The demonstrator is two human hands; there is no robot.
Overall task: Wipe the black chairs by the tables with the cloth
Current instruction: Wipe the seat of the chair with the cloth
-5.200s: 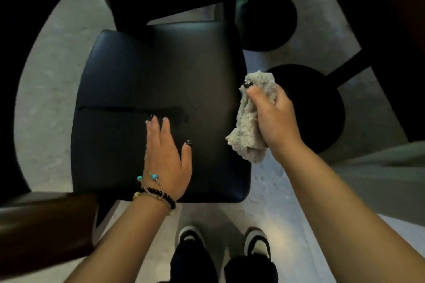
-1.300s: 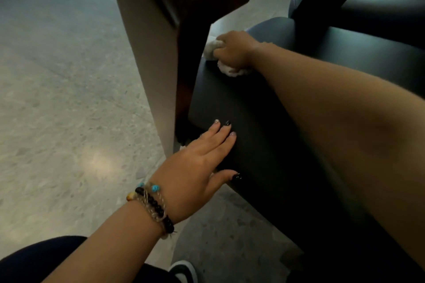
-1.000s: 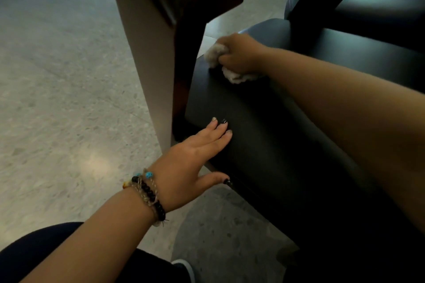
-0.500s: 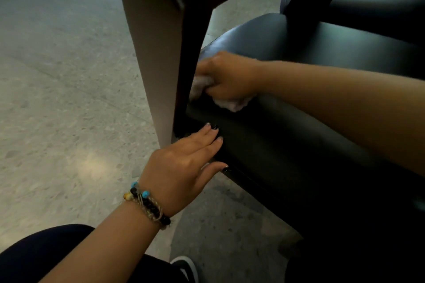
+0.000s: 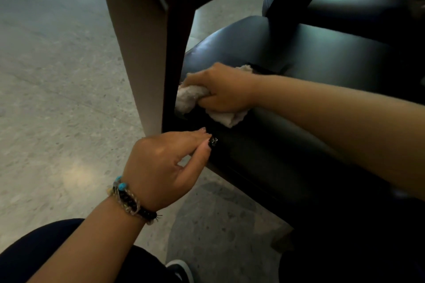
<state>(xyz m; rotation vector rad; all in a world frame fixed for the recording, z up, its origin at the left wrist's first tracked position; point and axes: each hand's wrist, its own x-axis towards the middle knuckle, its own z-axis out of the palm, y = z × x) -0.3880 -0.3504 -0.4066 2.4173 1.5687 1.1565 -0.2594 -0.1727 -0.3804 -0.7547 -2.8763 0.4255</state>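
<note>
While left hand (image 5: pixel 161 163) steadies seat edge w/ straight fingers, right hand (image 5: pixel 220 89), mid-frame, fingers curled, grips cloth (image 5: pixel 188 99), scrubbing black chair (image 5: pixel 322 60).

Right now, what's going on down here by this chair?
A person is crouched low, wiping a black chair beside a table leg. The right hand has a bunched pale cloth in its grip and presses it on the seat's near corner, next to the leg. The left hand, with beaded bracelets at the wrist, rests its fingers on the seat's front edge.
</note>
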